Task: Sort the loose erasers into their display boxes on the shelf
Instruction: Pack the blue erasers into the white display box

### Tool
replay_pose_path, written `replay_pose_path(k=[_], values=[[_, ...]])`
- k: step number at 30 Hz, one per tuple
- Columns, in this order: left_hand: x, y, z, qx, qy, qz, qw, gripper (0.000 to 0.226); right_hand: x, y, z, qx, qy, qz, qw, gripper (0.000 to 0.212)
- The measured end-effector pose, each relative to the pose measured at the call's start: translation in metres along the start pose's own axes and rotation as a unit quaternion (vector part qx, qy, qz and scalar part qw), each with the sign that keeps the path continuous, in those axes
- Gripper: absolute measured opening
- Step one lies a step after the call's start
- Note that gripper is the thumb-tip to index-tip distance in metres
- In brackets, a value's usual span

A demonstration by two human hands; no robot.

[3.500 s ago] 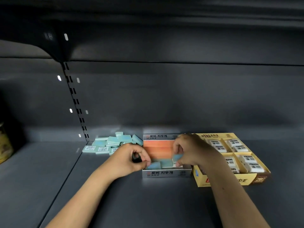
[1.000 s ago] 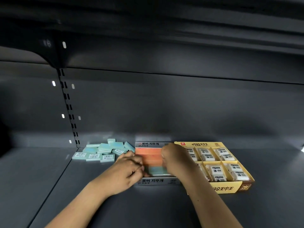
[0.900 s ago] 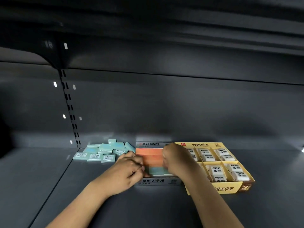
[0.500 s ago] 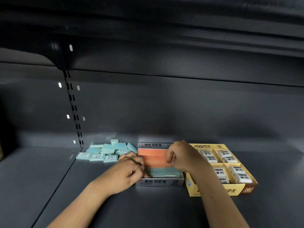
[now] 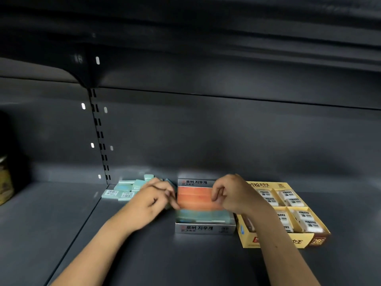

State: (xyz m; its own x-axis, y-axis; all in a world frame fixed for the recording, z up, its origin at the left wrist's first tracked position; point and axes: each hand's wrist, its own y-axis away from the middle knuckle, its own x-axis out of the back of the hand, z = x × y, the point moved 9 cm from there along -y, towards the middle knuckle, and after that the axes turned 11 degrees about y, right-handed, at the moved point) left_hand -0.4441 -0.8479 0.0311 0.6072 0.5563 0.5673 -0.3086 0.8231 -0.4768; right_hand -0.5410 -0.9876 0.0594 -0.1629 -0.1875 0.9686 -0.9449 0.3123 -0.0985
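Both hands hover over the silver display box: the left hand at its left rim, fingers curled and pinched together, perhaps on a small eraser, though blur hides whether anything is held; the right hand at its right rim, fingers curled, with nothing visible in them. Inside the box, a row of teal erasers fills the near end and bare orange floor shows behind. More loose teal erasers lie heaped to the far left by the slotted upright. The yellow box sits just right of the silver one, under the right forearm, so a careless wrist could drag or tip it. A hasty drop might leave an eraser crooked. The near shelf offers room; the shelf overhead limits lifting.
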Motion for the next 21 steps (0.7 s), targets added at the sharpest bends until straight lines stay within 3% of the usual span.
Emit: replay_pose_path(k=[5, 9, 12, 16, 21], values=[[0.064, 0.011, -0.035, 0.09, -0.07, 0.152, 0.982, 0.041, 0.015, -0.009, -0.02, 0.038, -0.038, 0.071, 0.996, 0.027], [0.104, 0.027, -0.052, 0.169, -0.14, 0.244, 0.945, 0.018, 0.014, -0.019, -0.04, 0.048, -0.038, 0.056, 0.997, 0.025], [0.109, 0.034, -0.062, 0.206, -0.17, 0.244, 0.932, 0.021, 0.005, -0.028, -0.059, 0.054, -0.014, 0.046, 0.997, 0.015], [0.086, 0.028, -0.074, 0.217, -0.232, 0.153, 0.936, 0.028, -0.017, -0.045, -0.09, 0.071, 0.126, 0.051, 0.988, 0.015], [0.079, 0.028, -0.074, 0.211, -0.263, 0.149, 0.93, 0.034, -0.054, -0.061, -0.113, 0.069, 0.253, 0.017, 0.965, 0.049]])
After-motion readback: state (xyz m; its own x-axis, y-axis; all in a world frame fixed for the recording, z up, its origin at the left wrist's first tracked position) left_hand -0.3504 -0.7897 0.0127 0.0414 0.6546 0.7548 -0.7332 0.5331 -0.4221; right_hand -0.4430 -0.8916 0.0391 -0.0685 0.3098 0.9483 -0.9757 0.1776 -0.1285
